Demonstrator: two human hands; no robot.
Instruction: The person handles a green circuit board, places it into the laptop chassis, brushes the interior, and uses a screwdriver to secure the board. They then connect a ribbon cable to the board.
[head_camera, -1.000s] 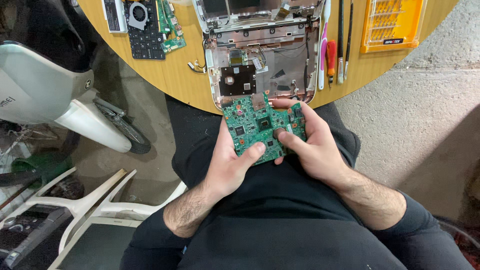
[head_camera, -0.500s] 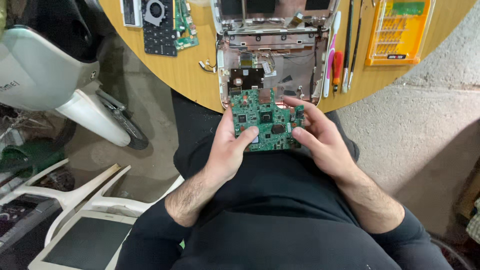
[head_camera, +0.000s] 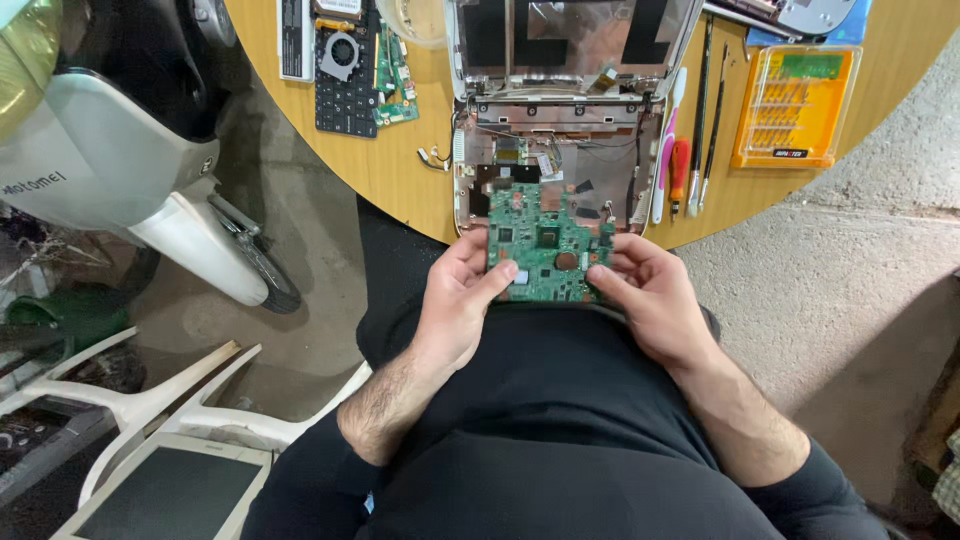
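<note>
Item: green circuit board (head_camera: 545, 245), held flat above the person's lap, at the near edge of the round wooden surface (head_camera: 400, 160).

Left hand (head_camera: 455, 305): grip closed on the board's left edge, thumb pressed on the top face, fingers curled beneath (not visible).

Right hand (head_camera: 650, 300): grip pinching the board's right edge, thumb on top near the corner, fingers underneath.

Just beyond both grips: an opened laptop chassis (head_camera: 560, 150), base shell emptied, loose wires and a ribbon cable showing; the board's far edge overlapped it in this view (touching or not could not be told).

Right of the right grip, on the surface: a white spudger (head_camera: 667, 140), a red-handled screwdriver (head_camera: 679, 170), and two slim dark tools (head_camera: 703, 110) lying roughly parallel; farther right, a yellow bit case (head_camera: 795, 105).

Beyond the left grip, well apart: a second board with a small cooling fan (head_camera: 345, 55) and a black keypad section (head_camera: 345, 100).

Left of the left grip, on the floor: a scooter body (head_camera: 120, 160) in white and black, a white plastic chair (head_camera: 150, 400), and an old monitor (head_camera: 170, 490) lying face up.
</note>
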